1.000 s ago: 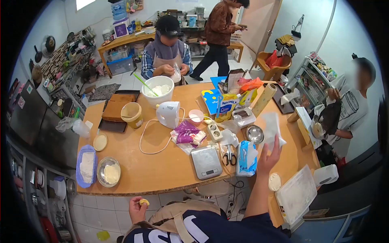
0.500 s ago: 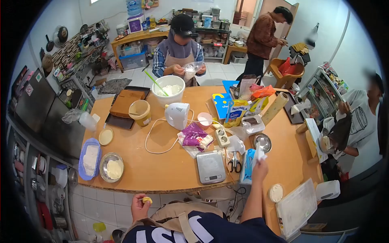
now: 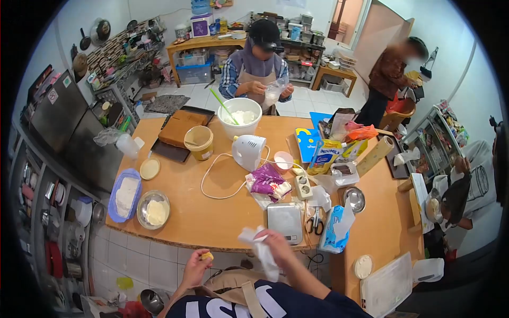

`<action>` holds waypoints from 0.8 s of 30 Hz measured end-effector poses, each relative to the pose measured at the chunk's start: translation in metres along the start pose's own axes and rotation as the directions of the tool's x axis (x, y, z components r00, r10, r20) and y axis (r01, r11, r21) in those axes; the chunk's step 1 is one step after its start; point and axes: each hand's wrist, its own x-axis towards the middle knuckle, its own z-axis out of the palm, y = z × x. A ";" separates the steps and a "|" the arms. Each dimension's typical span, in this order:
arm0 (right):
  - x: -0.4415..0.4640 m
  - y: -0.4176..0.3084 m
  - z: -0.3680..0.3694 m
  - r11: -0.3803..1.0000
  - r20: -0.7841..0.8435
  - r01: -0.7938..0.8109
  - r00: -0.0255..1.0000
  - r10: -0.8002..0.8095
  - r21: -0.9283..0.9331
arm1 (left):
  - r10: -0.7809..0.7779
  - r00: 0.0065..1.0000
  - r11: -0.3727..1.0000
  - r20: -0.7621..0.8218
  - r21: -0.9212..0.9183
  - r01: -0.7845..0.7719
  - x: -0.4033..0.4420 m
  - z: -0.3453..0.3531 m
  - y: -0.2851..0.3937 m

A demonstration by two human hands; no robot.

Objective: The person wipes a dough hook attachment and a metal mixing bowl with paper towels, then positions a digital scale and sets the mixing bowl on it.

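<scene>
In my left hand (image 3: 196,269), closed at the table's near edge, is a small yellow piece (image 3: 207,256). My right hand (image 3: 277,246) grips a white tissue (image 3: 262,254) that hangs down in front of my apron, right of my left hand. Beyond my right hand lies a kitchen scale (image 3: 284,222), with black scissors (image 3: 316,221) beside it. A blue tissue pack (image 3: 334,230) stands at the table's front edge with a tissue sticking out. To the left, a metal bowl (image 3: 153,210) of pale yellow dough sits beside a purple tub (image 3: 124,196) of white powder.
Across the wooden table (image 3: 212,222), a person (image 3: 257,71) holds a clear bag behind a white bucket (image 3: 239,119). A hand mixer (image 3: 248,152) trails its cable mid-table. Another person (image 3: 389,77) stands at the back right; a third (image 3: 474,180) is at the right.
My right hand has moved left from the tissue pack with a white tissue, toward my left hand. The person in brown has moved right. The view has shifted.
</scene>
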 end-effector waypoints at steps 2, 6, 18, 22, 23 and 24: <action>-0.005 0.014 0.023 0.983 0.163 -0.180 0.970 0.180 -0.015 | 0.006 0.994 0.989 0.108 0.148 -0.022 -0.005 0.012 0.011; -0.005 0.016 0.056 0.921 0.525 -0.382 0.801 0.287 0.079 | -0.110 0.986 0.896 0.129 0.442 0.042 -0.018 0.031 0.027; 0.094 -0.058 -0.186 -0.037 -0.189 -0.300 0.685 -0.704 -0.953 | 0.104 0.994 0.785 -0.038 0.617 -0.059 -0.040 0.002 0.013; 0.113 -0.040 -0.260 -0.185 -0.148 -0.389 0.683 -0.715 -0.903 | 0.160 0.976 0.838 -0.151 0.543 -0.053 -0.040 -0.015 0.001; 0.115 -0.040 -0.268 -0.126 -0.213 -0.416 0.676 -0.706 -0.901 | 0.184 0.971 0.832 -0.154 0.550 -0.071 -0.040 -0.024 -0.004; 0.113 -0.043 -0.269 -0.069 -0.276 -0.441 0.668 -0.691 -0.895 | 0.225 0.964 0.834 -0.144 0.541 -0.114 -0.039 -0.034 -0.012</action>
